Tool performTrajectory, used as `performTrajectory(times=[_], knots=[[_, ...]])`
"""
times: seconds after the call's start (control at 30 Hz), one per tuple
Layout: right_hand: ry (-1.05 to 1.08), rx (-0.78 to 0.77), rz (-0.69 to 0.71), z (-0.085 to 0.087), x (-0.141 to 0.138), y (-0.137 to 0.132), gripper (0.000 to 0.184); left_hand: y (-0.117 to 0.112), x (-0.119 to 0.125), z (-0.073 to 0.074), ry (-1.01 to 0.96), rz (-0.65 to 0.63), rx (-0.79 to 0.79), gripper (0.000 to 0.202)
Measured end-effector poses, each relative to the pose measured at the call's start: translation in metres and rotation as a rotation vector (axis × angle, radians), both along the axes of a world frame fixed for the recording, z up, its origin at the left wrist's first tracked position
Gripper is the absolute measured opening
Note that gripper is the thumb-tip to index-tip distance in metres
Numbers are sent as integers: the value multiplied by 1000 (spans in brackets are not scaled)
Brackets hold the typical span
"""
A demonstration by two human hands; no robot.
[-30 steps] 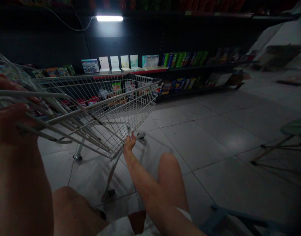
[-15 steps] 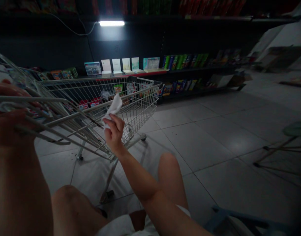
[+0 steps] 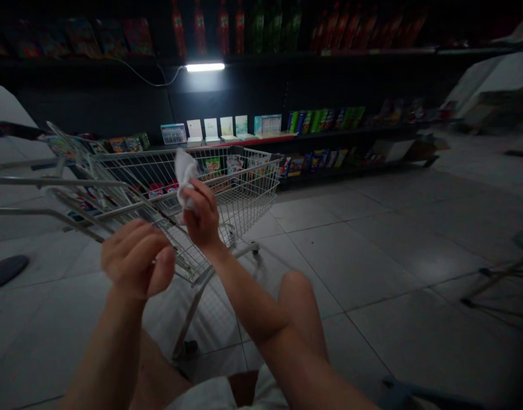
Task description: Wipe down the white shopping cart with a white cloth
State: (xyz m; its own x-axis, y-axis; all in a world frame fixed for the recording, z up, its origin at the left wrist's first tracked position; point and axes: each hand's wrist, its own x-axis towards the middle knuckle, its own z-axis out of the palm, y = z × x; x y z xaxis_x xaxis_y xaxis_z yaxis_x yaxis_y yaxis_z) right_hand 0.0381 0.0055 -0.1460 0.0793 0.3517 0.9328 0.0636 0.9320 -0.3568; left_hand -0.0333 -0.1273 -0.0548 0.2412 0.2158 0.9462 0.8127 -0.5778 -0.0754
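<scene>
My right hand pinches a crumpled white cloth against the near upper rim of a wire shopping cart. Part of the cloth stands up above the fingers. My left hand is closed with its fingers curled, at the near bent end of the cart's grey side tube. Its back hides that tube end and whatever lies inside the fingers. The cart stands on its wheels, its basket pointing away to the right.
Behind the cart run dark shelves with upright booklets, green and blue packs and bottles. A lit lamp tube hangs under a shelf. Stool legs stand at right on the tiled floor.
My left hand has moved right and down from the far left of the cart tubing. The cloth's free end has swung left as my right hand turned. The view has tilted up.
</scene>
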Motion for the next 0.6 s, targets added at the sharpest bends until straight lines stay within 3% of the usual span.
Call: performTrajectory(times=[0.03,0.1,0.2,0.3,0.37,0.4,0.47,0.53,0.6], knots=[[-30,36,5,2,-6,1,37,9,13,12,68,39,4,22],[-80,71,-8,-19,-17,3,38,32,30,40,110,254,-160,29],[-150,20,-63,-94,-21,4,39,71,34,73,232,678,-613,51],[-251,-130,-44,-171,-12,6,43,95,24,73,405,868,-1027,63],[-318,-265,-22,-201,-3,9,45,98,17,61,480,892,-1051,64],[-333,-317,-20,-207,1,10,44,97,13,55,506,901,-1015,64],[-286,-339,-55,-200,9,10,40,93,8,48,554,921,-948,64],[-186,-262,-99,-170,14,9,39,90,3,46,597,926,-933,65],[-115,-166,-116,-128,16,9,41,87,-2,46,625,925,-920,67]])
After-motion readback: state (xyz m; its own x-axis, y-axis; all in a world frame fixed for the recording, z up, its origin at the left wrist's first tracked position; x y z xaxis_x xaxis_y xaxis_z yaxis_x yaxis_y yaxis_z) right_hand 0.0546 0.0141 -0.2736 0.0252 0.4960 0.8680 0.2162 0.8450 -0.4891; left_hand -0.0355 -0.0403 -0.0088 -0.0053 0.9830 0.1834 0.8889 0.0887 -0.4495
